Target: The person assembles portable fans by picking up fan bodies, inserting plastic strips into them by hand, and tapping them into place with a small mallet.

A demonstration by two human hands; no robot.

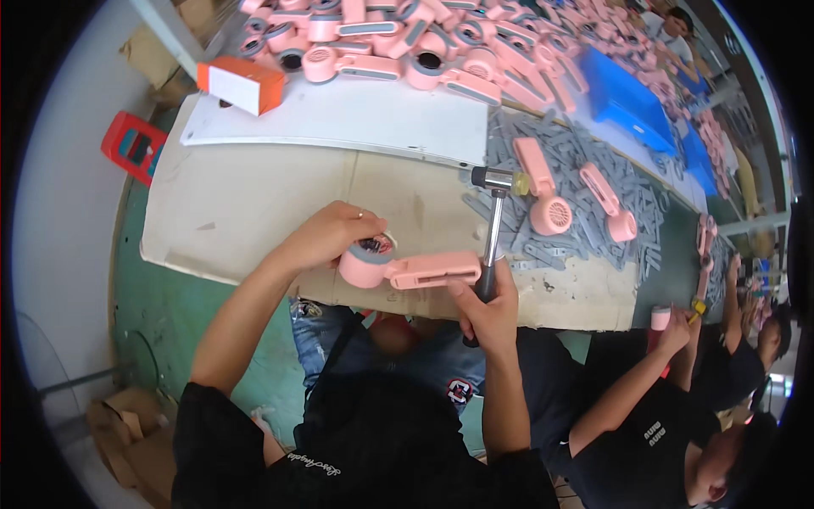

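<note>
Over the cardboard's near edge lies a pink handheld fan (434, 268), its round head to the left and its handle pointing right. My left hand (331, 236) grips the round head from above; dark parts and wires show in its open top. A long slot runs along the handle. My right hand (493, 310) is closed around the black grip of a hammer (494, 222), held upright with its metal-and-yellowish head at the top. The right thumb lies against the handle's end. Two more pink fans (551, 214) (610, 204) rest on grey strip-shaped parts to the right.
Grey plastic parts (581, 157) pile up on the right. A heap of pink fans (407, 42) covers the far side, near an orange box (246, 85) and a blue bin (626, 100). A red stool (134, 146) stands left. Another person's hands (678, 329) work at the right.
</note>
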